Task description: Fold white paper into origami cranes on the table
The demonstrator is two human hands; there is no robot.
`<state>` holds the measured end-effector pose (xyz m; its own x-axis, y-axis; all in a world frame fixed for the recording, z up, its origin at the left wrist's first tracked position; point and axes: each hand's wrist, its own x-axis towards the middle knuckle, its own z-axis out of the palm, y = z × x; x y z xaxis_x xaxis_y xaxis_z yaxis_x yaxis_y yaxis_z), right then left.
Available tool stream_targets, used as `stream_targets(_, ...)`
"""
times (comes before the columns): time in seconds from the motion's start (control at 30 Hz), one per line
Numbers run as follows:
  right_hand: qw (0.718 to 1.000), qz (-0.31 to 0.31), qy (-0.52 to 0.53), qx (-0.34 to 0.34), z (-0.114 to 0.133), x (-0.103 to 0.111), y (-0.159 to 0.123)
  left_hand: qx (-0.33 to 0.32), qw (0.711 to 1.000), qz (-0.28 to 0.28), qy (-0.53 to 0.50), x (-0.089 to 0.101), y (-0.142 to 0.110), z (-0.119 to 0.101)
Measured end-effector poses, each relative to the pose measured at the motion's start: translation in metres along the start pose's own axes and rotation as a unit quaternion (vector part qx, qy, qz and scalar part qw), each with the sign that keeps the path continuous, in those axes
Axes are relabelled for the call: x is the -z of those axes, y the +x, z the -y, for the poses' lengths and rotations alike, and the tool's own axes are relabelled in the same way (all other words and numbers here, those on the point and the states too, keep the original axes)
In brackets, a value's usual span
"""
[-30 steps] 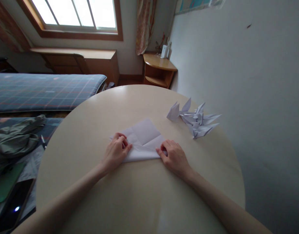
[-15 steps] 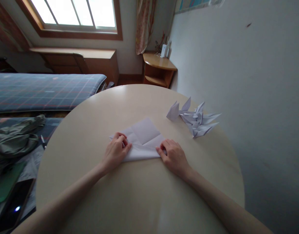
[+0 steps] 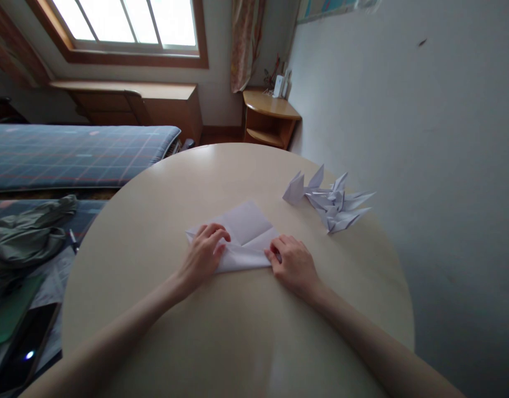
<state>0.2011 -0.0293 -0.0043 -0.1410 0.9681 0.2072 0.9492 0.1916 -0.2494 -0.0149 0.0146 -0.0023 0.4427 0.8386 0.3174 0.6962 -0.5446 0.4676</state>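
A white sheet of paper (image 3: pixel 250 221), partly folded with crease lines across it, lies on the round table in front of me. Its near edge is turned over into a long flap. My left hand (image 3: pixel 203 249) rests over the sheet's left part, with thumb and forefinger bent and a gap between them. At the right end of the flap my right hand (image 3: pixel 291 262) is closed, thumb and fingers pinching the paper. Beyond it, folded paper figures (image 3: pixel 337 204) with pointed tips stand in a cluster, white like the sheet.
The round cream table (image 3: pixel 238 331) reaches close to the wall (image 3: pixel 445 166) on the right. To the left are a plaid mattress (image 3: pixel 80 157), a crumpled grey-green cloth (image 3: pixel 30 232) and a dark phone (image 3: pixel 24 348). A corner shelf (image 3: pixel 271 105) stands behind.
My left hand has slid a little to the right across the paper, and its thumb and forefinger have come apart. My right hand has hardly moved.
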Motion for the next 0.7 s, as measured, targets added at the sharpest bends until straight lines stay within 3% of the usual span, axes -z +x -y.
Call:
stream_targets(0.1, 1.000, 0.008, -0.006, -0.012, 0.001, 0.001, 0.001, -0.119, 0.986, 0.105, -0.042, 0.003, 0.006, -0.005)
stream_targets(0.2, 1.000, 0.001, -0.019, -0.011, 0.002, 0.002, 0.003, -0.195, 0.959, 0.207, -0.003, 0.008, 0.010, -0.017)
stream_targets(0.3, 0.999, -0.023, -0.026, 0.003, 0.002, 0.002, 0.004, -0.217, 0.950, 0.199, 0.103, 0.006, 0.006, -0.031)
stream_targets(0.43, 0.998, -0.043, -0.005, 0.053, -0.002, 0.000, 0.001, -0.219, 0.955, 0.131, 0.152, -0.007, -0.011, -0.044)
stream_targets(0.57, 0.989, -0.069, -0.003, 0.133, -0.008, 0.003, -0.015, -0.231, 0.950, 0.092, 0.191, -0.019, -0.027, -0.043)
stream_targets(0.7, 0.978, -0.082, -0.034, 0.187, -0.011, 0.008, -0.036, -0.230, 0.952, 0.075, 0.187, -0.020, -0.034, -0.035)
